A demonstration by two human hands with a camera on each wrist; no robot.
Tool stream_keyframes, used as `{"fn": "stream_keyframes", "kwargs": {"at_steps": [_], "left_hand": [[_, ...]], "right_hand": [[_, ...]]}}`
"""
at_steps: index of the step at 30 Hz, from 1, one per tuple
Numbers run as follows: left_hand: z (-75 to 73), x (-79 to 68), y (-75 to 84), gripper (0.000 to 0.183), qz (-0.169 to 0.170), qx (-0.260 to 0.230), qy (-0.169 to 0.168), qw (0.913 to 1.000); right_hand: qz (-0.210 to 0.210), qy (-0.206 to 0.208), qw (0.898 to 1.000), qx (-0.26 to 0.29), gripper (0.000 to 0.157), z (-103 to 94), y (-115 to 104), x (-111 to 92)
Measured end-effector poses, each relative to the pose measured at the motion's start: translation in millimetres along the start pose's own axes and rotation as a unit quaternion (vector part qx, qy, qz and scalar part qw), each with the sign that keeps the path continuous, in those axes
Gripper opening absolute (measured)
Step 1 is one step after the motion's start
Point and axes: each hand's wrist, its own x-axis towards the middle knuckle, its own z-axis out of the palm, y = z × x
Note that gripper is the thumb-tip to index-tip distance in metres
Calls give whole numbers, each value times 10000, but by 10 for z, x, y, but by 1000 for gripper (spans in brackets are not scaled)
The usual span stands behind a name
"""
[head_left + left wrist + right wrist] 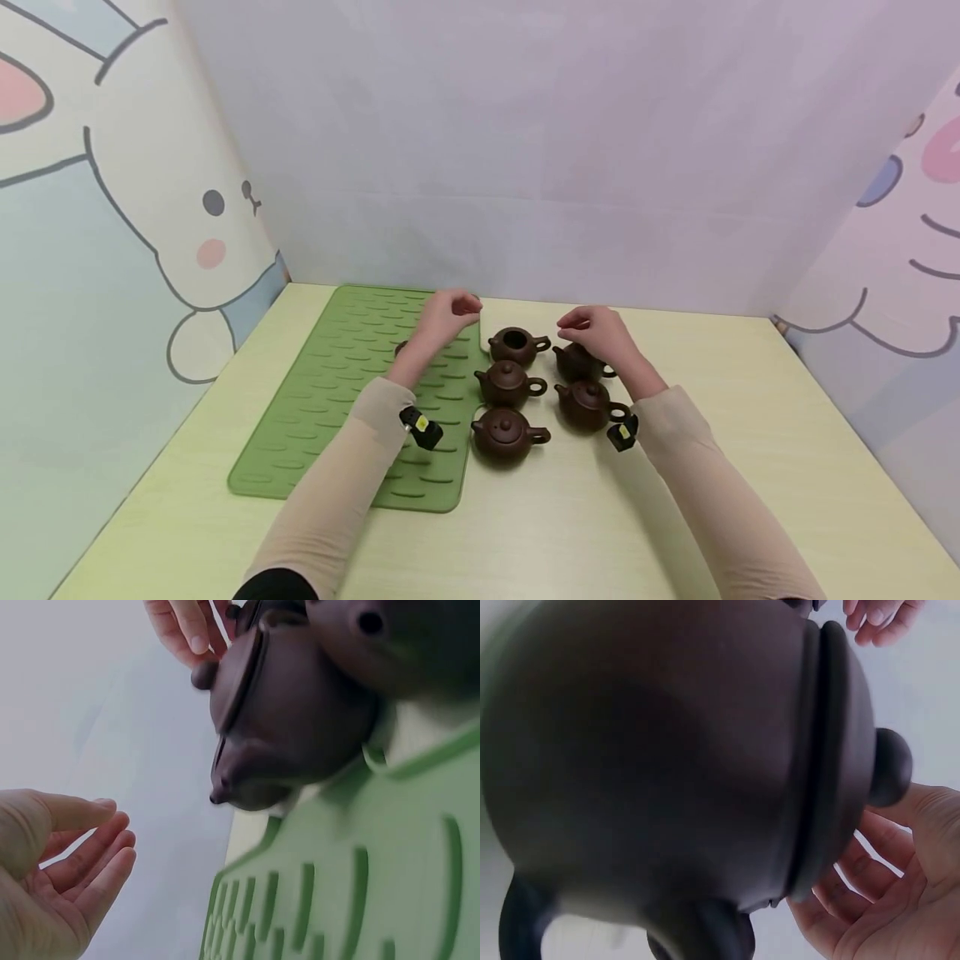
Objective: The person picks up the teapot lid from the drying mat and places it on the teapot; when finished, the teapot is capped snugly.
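My left hand (448, 315) hovers over the back right edge of the green mat (300, 417), fingers loosely bent. In the left wrist view, nothing lies between the left hand's (67, 862) thumb and fingertips. My right hand (600, 333) is above the back right teapot (577, 363), its fingers bent and a small gap at the tips. Nothing shows in its grasp; its thumb tip is hidden in the right wrist view. Left of it stands a lidless brown teapot (517, 357). Lidded teapots (506, 385) stand closer to me.
Two more lidded teapots, one front left (504, 437) and one front right (585, 408), stand close by on the pale table (720, 367). A small dark thing (400, 347) on the mat is mostly hidden behind my left wrist. A white wall (525, 167) rises behind.
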Motion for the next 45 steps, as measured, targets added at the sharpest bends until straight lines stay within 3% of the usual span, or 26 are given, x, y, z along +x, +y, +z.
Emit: {"fn": "stream_keyframes", "kwargs": {"at_steps": [14, 23, 35, 45], "left_hand": [[-229, -90, -324, 20, -305, 41, 265, 9992], [-338, -194, -493, 19, -312, 31, 471, 9984], [-466, -279, -753, 24, -616, 103, 470, 9969], [-512, -339, -877, 26, -742, 94, 343, 9966]], "right_hand": [[-79, -201, 9997, -124, 24, 109, -20, 86], [58, -306, 9993, -195, 23, 139, -39, 109], [97, -273, 9992, -266, 18, 207, 3, 141], [101, -274, 9992, -259, 18, 231, 10, 133]]}}
